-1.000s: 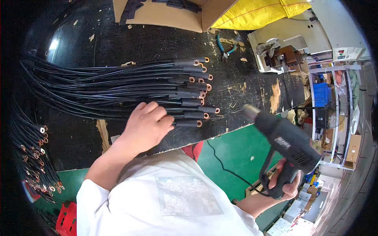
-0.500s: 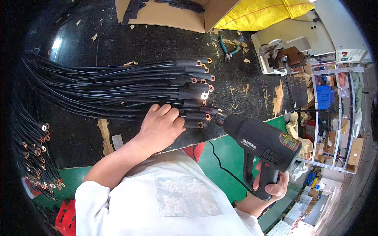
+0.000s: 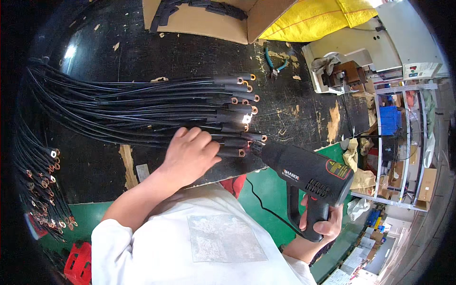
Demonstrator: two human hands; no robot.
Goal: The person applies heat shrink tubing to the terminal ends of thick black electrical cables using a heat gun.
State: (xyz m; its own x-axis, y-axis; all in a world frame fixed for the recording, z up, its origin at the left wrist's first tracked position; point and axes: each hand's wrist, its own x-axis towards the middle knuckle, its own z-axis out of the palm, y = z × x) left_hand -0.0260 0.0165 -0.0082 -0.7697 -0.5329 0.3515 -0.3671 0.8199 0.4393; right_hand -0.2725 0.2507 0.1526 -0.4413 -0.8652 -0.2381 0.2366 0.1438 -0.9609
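A bundle of black cables (image 3: 128,111) lies across the dark table, copper ring lugs (image 3: 255,110) at the right ends and black sleeves (image 3: 230,114) just behind them. My left hand (image 3: 191,154) is closed around a cable near the bundle's front edge; the fingertips are partly hidden. Gripped by its handle in my right hand (image 3: 325,221) is a black heat gun (image 3: 308,171). Its nozzle (image 3: 255,148) points left, close beside the lugs and sleeves of the nearest cables.
A cardboard box (image 3: 199,23) with black pieces inside stands at the back, beside a yellow sack (image 3: 308,21). Teal-handled pliers (image 3: 274,64) lie near a machine (image 3: 351,61). More lugged cables (image 3: 45,190) hang over the left edge. A red crate (image 3: 78,263) sits below.
The heat gun has shifted left and slightly down, bringing its nozzle nearer the front cables' sleeves. My left hand has moved slightly left along the bundle.
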